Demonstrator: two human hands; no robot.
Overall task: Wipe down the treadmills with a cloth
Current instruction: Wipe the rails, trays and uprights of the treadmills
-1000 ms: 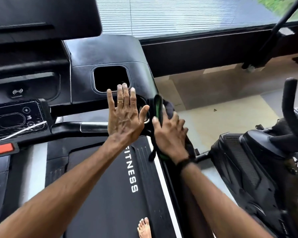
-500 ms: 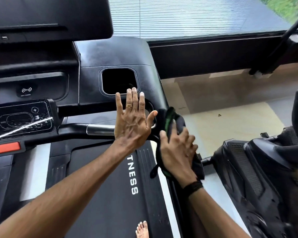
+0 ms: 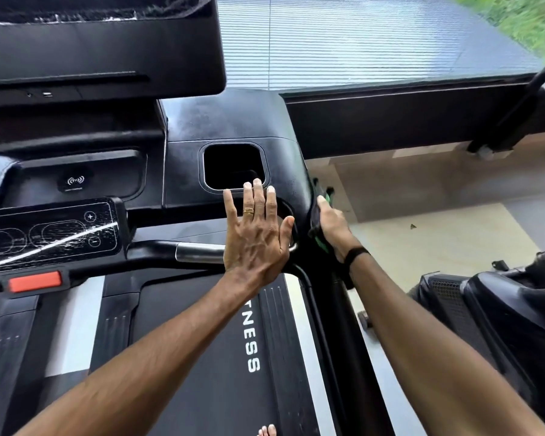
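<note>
Both forearms are bare — no sleeves reach into sight. The left hand (image 3: 254, 237) wears a thin gold ring (image 3: 248, 210) on one finger; the right hand (image 3: 334, 226) carries a narrow black band (image 3: 356, 255) at the wrist — plain, unmarked.

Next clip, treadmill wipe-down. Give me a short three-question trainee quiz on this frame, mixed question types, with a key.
1. True or false: the left hand lies flat with its fingers spread, holding nothing.
2. Where does the right hand press the cloth?
A. On the control panel
B. Against the right outer side of the console
C. On the running belt
3. Fill in: the red stop button sits just below the ______.

Key
1. True.
2. B.
3. Control panel.
</note>
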